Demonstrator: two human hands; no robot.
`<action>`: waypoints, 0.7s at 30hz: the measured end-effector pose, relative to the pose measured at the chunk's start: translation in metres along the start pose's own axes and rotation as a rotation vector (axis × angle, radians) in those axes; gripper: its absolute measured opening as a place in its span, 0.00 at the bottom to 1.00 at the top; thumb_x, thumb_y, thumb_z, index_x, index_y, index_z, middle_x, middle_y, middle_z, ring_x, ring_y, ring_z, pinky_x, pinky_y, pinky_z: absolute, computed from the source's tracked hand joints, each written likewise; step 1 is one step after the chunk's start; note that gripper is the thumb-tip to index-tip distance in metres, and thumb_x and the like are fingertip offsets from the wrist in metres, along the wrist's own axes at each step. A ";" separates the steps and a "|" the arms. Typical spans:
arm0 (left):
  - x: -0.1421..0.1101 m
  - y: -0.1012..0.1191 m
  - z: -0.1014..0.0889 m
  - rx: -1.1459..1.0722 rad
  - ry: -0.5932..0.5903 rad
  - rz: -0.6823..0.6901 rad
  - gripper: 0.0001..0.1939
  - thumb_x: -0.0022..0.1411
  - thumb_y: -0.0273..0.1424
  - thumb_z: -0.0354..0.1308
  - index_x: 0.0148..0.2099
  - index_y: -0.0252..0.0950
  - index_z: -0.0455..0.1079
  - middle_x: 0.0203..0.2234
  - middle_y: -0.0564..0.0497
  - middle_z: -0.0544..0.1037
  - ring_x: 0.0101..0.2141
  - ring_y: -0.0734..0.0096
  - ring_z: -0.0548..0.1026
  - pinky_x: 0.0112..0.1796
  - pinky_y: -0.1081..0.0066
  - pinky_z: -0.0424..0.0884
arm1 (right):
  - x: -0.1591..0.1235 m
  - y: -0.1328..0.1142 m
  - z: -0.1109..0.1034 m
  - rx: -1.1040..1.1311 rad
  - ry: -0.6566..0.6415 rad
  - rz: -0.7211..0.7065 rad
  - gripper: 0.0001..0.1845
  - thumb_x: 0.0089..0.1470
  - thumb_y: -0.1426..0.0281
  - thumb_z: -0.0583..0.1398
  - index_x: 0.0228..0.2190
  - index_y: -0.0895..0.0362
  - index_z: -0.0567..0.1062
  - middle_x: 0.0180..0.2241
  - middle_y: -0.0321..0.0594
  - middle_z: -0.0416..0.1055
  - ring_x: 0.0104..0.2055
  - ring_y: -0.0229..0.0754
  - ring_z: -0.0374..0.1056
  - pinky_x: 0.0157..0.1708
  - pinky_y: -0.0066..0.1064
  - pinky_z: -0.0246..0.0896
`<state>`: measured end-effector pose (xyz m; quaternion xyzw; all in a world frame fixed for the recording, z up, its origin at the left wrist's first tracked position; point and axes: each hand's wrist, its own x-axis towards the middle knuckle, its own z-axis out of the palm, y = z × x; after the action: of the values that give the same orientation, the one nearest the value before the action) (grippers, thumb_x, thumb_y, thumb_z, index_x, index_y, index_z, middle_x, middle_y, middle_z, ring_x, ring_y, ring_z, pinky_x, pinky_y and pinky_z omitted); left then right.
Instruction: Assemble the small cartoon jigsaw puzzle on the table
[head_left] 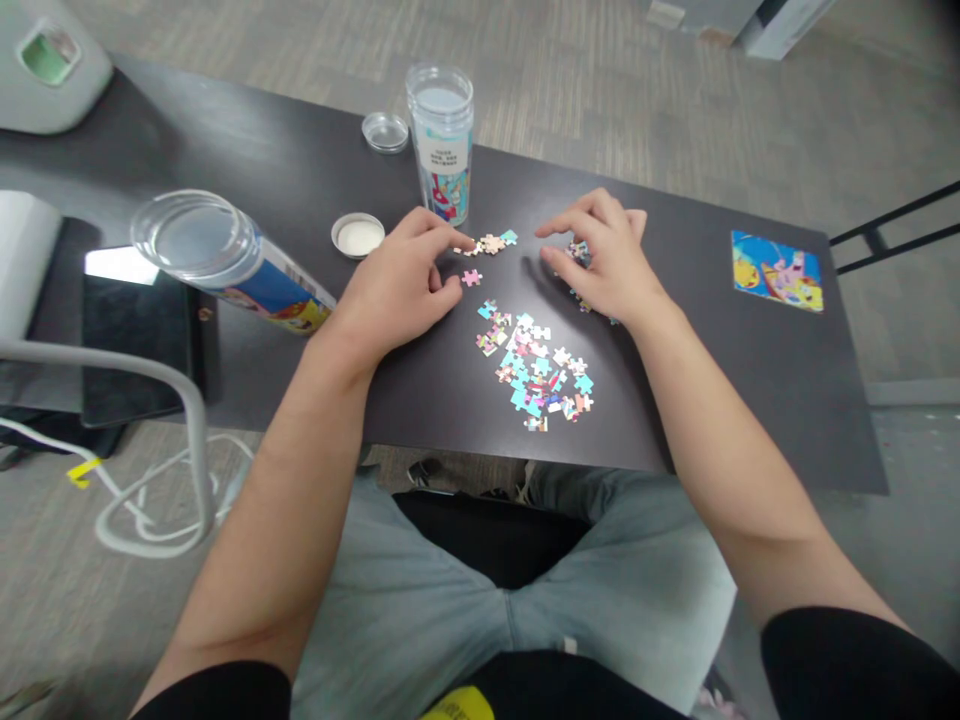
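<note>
My left hand (405,285) rests palm down with its index finger stretched out. That fingertip touches or hovers right at a small row of puzzle pieces (493,243); a pink puzzle piece (472,277) lies just below it. My right hand (600,255) has its thumb and index finger apart, with nothing visible between them. Beneath that hand, a second group of puzzle pieces (577,252) is partly hidden. Closer to my body spreads a loose pile of mixed puzzle pieces (536,365), mostly light blue, pink and white.
Two clear plastic tubes, one tall tube (442,150) behind my left hand and one larger tube (240,265) at left, stand uncapped. Two round lids (358,236) lie near them. A colourful cartoon picture (778,271) is at right, a black tablet (139,340) at left.
</note>
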<state>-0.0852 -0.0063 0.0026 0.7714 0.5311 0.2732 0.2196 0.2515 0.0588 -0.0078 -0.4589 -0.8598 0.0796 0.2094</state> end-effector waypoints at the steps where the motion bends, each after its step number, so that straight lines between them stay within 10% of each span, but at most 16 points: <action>1: 0.000 0.000 0.000 0.047 -0.002 -0.006 0.27 0.77 0.27 0.70 0.74 0.40 0.88 0.74 0.39 0.83 0.46 0.56 0.89 0.53 0.55 0.88 | -0.001 -0.009 0.000 -0.001 -0.023 -0.029 0.33 0.90 0.37 0.53 0.68 0.40 0.89 0.68 0.55 0.85 0.69 0.73 0.77 0.73 0.76 0.62; 7: 0.000 0.008 0.004 0.225 -0.010 -0.065 0.30 0.83 0.29 0.67 0.82 0.36 0.84 0.80 0.34 0.79 0.71 0.34 0.86 0.72 0.43 0.84 | -0.009 -0.049 0.006 0.004 -0.234 -0.207 0.34 0.89 0.34 0.57 0.75 0.31 0.89 0.76 0.51 0.80 0.71 0.75 0.76 0.75 0.78 0.65; 15: 0.002 0.001 -0.001 0.095 0.052 -0.072 0.12 0.80 0.30 0.70 0.59 0.42 0.93 0.64 0.40 0.89 0.47 0.51 0.87 0.54 0.51 0.86 | -0.001 0.004 -0.021 0.063 -0.062 -0.104 0.51 0.81 0.22 0.51 0.50 0.42 1.00 0.68 0.55 0.86 0.64 0.73 0.77 0.74 0.87 0.56; 21: 0.005 0.001 0.002 0.045 0.051 -0.111 0.06 0.75 0.32 0.76 0.52 0.43 0.92 0.55 0.44 0.90 0.34 0.62 0.79 0.42 0.55 0.79 | 0.001 0.015 -0.015 0.007 -0.049 -0.034 0.46 0.85 0.26 0.50 0.56 0.41 0.96 0.68 0.54 0.86 0.69 0.77 0.74 0.74 0.87 0.53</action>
<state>-0.0818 -0.0020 0.0027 0.7383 0.5845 0.2680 0.2036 0.2689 0.0669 0.0007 -0.4415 -0.8720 0.0900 0.1913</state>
